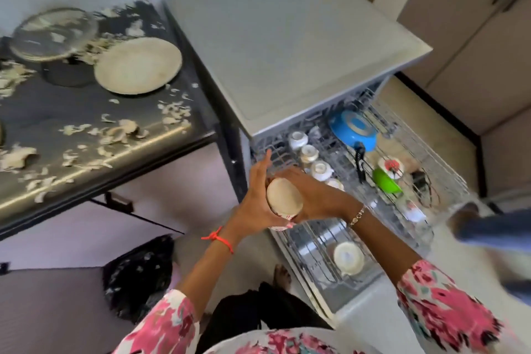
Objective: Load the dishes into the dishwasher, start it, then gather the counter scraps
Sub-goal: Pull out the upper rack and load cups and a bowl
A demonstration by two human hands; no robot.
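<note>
Holding cream bowl (284, 195), mouth toward camera; fingers of left hand (254, 198) and right hand (314, 195) wrapped around it, just above left edge of dishwasher rack (448, 181).

One wide-angle camera worn on the head looks steeply down, close over the open dishwasher (287, 46) and neighbouring table (43, 115).
</note>
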